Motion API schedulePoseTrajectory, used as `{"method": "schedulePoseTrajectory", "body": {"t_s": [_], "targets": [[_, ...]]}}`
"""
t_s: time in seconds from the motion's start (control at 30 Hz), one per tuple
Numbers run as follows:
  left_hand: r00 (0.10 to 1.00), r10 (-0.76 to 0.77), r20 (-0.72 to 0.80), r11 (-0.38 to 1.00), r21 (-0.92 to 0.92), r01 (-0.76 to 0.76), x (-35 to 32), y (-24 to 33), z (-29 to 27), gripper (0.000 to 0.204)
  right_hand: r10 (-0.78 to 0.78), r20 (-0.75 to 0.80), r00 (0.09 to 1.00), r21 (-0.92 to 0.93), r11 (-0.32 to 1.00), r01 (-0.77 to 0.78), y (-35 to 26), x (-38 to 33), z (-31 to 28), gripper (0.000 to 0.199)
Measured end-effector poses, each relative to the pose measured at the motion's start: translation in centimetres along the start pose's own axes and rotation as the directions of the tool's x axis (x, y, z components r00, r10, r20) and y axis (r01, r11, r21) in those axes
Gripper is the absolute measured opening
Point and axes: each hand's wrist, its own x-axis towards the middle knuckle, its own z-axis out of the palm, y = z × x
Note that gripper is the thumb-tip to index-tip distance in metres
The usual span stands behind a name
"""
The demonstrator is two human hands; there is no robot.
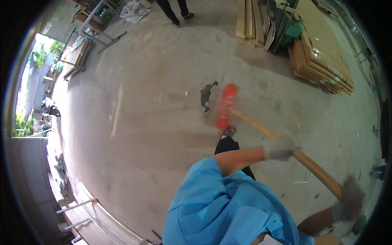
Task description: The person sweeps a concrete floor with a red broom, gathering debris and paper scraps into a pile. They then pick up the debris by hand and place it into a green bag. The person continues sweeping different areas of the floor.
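Observation:
A broom with a long wooden handle (316,168) reaches across in front of me. Its red head (227,106) is smeared by motion and is close to the concrete floor (159,94), just beyond my foot (229,130). My left hand (282,148), in a greyish glove, is wrapped round the middle of the handle. Farther back, by the handle's upper end, my right hand (349,200) grips it, also gloved and blurred. A dark, broken patch (207,95) in the floor is to the left of the red head.
Flat brown cartons (322,61) are stacked at the right, beside upright boards (250,22). Another person's legs (175,12) are at the far side. A flat cart (77,61) stands at the left near the doorway. Long pale lengths of material (98,216) lie at lower left.

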Motion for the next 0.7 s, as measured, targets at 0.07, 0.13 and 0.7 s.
{"method": "schedulePoseTrajectory", "body": {"t_s": [0.07,0.13,0.7], "targets": [[0.994,-0.098,-0.045,0.981,0.164,0.104,-3.3,-8.2,-2.9,0.038,0.356,-0.149,0.923,0.152,0.930,-0.334,7.7,2.2,4.2,0.015],[0.942,-0.331,-0.044,0.916,0.226,0.332,-7.2,-15.8,-5.7,0.029,0.512,0.096,0.854,0.289,0.806,-0.516,16.1,5.0,9.5,0.014],[0.935,-0.041,0.354,0.996,-0.064,0.068,27.5,-15.0,2.0,0.023,0.371,-0.279,0.886,-0.131,0.899,-0.418,13.9,15.4,-7.4,0.026]]}}
